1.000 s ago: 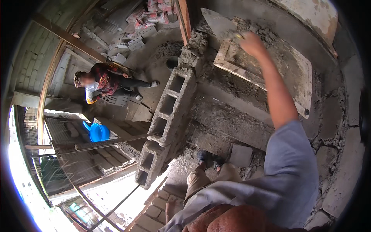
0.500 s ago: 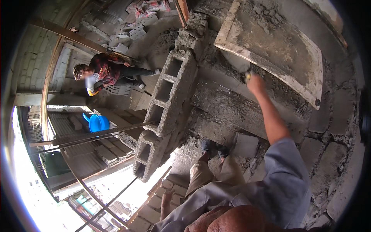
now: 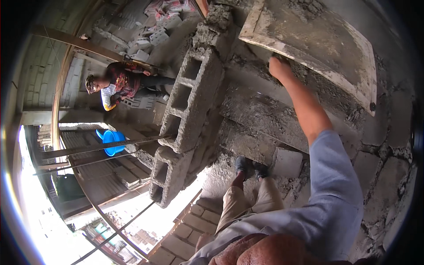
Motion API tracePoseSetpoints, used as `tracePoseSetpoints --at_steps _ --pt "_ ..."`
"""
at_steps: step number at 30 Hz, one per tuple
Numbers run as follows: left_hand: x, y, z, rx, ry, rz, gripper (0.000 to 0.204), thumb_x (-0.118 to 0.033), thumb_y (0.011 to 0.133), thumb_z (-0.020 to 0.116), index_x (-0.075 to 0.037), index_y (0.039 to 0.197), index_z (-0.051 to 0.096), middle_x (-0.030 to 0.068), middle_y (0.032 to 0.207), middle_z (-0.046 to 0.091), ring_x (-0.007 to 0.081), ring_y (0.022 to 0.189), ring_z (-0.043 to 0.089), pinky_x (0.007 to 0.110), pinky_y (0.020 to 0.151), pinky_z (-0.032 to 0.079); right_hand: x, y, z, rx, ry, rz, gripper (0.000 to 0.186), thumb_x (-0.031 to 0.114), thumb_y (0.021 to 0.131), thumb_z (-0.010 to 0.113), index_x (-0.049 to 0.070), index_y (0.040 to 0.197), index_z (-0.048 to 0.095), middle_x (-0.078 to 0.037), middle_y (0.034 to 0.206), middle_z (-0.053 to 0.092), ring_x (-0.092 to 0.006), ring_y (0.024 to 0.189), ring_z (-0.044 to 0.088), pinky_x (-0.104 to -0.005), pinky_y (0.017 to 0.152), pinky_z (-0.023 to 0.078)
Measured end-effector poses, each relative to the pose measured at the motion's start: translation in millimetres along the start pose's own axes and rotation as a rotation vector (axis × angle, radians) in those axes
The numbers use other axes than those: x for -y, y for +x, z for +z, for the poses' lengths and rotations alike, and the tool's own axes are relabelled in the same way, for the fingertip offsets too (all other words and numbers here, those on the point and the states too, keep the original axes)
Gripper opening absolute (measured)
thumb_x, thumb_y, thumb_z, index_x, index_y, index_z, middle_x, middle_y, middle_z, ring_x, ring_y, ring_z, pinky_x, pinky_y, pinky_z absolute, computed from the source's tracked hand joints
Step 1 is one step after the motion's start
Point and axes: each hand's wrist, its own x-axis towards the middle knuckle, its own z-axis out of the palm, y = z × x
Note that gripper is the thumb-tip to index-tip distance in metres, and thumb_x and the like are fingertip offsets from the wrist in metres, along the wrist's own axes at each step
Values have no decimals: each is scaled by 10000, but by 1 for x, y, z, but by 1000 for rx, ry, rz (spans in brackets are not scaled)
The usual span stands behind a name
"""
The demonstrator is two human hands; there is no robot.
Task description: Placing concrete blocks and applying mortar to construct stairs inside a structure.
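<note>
My right hand (image 3: 279, 68) reaches out at the end of a stretched arm, its fingers closed around a trowel (image 3: 261, 52), whose grey blade is blurred and partly hidden. It is close to the near edge of a framed mixing board (image 3: 324, 74) with grey mortar (image 3: 304, 9) at its far end. Beneath the hand runs a mortar-smeared ledge (image 3: 258, 84). My left hand (image 3: 204, 240) shows only as a small patch of skin beside my trouser leg; its fingers are hidden.
A wall of hollow concrete blocks (image 3: 205, 86) rises left of my feet, with steel bars (image 3: 110, 146) jutting leftward. Beyond it are another person (image 3: 121, 84), a blue dipper (image 3: 113, 143) and loose blocks (image 3: 159, 36). A pale block (image 3: 286, 162) lies by my shoes.
My right hand has moved slightly left and away from me along the board's edge. The left hand has drawn in toward my leg. The view has shifted a little.
</note>
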Motion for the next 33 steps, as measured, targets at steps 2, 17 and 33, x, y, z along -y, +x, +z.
tracePoseSetpoints --at_steps 2,17,33 --pt "-4 -10 -41 -95 61 96 197 -215 803 558 -105 913 680 108 879 655 274 879 655 403 711 557 -10 -1 5 145 90 83 263 146 848 522 -30 971 675 -237 1025 657 -404 978 638 -474 820 507" --pt "67 46 124 -497 -285 28 316 -306 889 608 -139 1156 624 142 1127 634 269 1058 601 388 841 523 33 20 78 284 710 358 160 116 789 579 -14 702 615 -156 620 594 -249 461 566 -424 405 425" --pt "42 27 65 -364 -332 -117 337 -372 792 654 -168 1060 673 140 1073 620 318 1048 580 415 839 519 92 -58 43 336 1526 603 96 134 841 613 82 797 545 -39 628 559 -179 470 534 -355 378 424"
